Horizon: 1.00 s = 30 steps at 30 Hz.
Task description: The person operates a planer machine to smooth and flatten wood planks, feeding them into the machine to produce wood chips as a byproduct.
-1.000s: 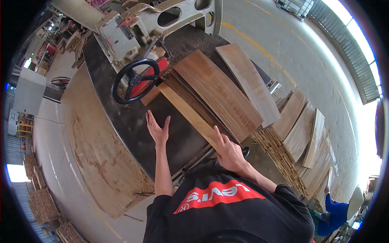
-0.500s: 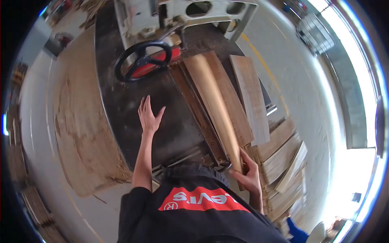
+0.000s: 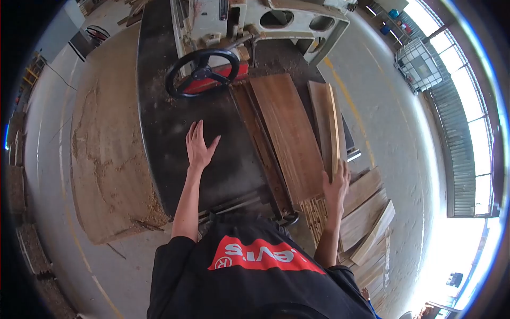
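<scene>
My left hand (image 3: 198,146) hovers over or rests on the dark machine table (image 3: 218,170), fingers stretched, thumb apart and nothing in it. My right hand (image 3: 336,189) is at the near end of a narrow wooden strip (image 3: 333,127), thumb on one side and fingers on the other. This strip lies along another pale board (image 3: 320,114) at the table's right side. Between my hands a wide brown board (image 3: 287,133) lies flat beside a rusty metal fence (image 3: 260,149). Ahead of my left hand is a black handwheel (image 3: 202,73).
The pale machine frame (image 3: 297,32) rises at the back. Loose boards (image 3: 364,212) are stacked low at the right, by my right forearm. A large sawdust-covered wooden sheet (image 3: 109,149) lies to the left. Farther right stands a caged tank (image 3: 418,66).
My right hand has carried the wooden strip from beside the fence rightward onto the pale board, uncovering the wide brown board. My left hand stays open in nearly the same place.
</scene>
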Each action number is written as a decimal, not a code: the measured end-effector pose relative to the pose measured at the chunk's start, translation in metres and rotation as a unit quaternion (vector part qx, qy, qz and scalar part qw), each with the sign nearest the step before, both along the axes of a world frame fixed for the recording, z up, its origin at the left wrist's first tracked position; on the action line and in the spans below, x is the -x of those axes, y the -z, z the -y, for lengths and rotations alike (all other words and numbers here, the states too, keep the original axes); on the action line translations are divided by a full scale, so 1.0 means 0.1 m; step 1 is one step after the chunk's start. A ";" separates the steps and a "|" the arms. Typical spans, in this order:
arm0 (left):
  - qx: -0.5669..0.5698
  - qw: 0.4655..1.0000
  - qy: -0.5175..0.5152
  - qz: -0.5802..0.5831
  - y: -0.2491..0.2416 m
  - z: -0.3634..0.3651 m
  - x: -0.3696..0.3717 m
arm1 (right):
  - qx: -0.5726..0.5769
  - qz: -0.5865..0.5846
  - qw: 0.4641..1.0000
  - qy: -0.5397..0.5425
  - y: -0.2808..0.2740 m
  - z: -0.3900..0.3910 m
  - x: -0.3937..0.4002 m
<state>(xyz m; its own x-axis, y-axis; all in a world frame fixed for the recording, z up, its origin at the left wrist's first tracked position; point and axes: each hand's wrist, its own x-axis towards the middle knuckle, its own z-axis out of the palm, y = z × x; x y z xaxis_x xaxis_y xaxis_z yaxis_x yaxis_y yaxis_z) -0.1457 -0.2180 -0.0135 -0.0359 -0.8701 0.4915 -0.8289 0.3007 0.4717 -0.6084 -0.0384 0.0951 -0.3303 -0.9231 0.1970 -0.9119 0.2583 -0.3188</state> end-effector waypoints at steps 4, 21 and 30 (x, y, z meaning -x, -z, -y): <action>-0.012 1.000 -0.005 0.000 -0.03 -0.03 0.02 | -0.100 0.044 0.982 -0.157 -0.14 -0.20 -0.34; 0.002 1.000 -0.006 -0.005 -0.11 -0.02 0.04 | -0.084 0.011 0.964 -0.252 -0.06 -0.37 -0.55; -0.008 0.982 0.009 -0.189 -0.19 -0.43 0.21 | 0.212 0.760 0.613 0.041 -0.29 -0.39 -0.81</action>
